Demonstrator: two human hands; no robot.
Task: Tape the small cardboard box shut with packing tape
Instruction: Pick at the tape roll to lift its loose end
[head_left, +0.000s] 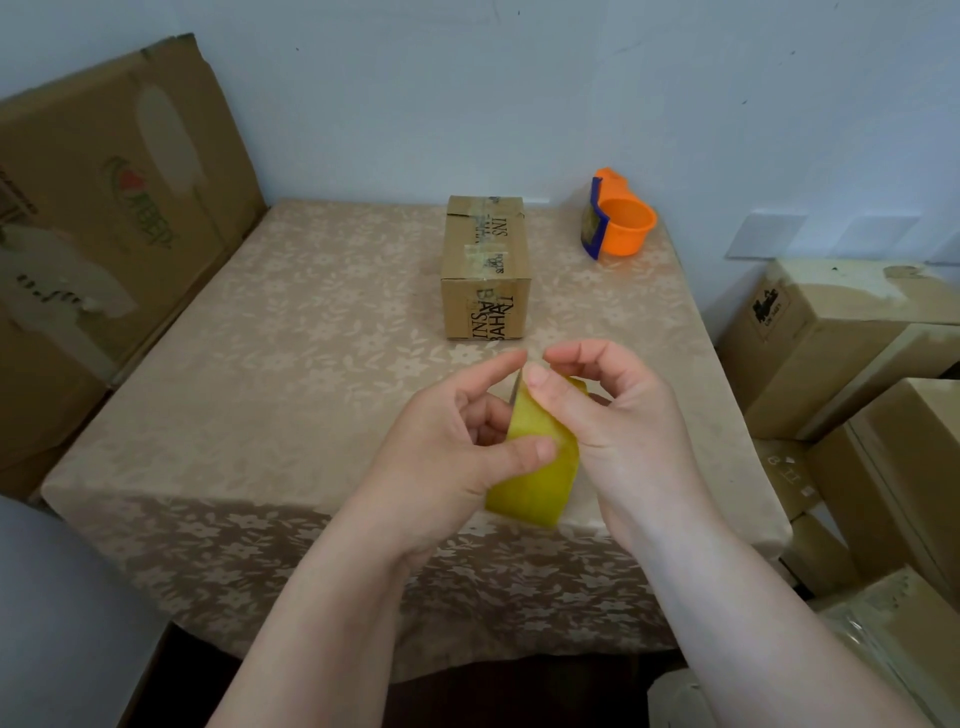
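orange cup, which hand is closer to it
Right. The right hand is below the orange cup, on the same side of the table; the left hand is farther over to the left. Both hold the tape roll.

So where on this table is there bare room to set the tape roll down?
The table is bare left of the small cardboard box, and between the box and both hands. The far right corner is crowded by the orange cups.

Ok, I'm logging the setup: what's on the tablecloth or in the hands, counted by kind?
Small cardboard box: 1
Yellow tape roll, held by left hand and right hand: 1
Orange tape dispenser: 1
Total: 3
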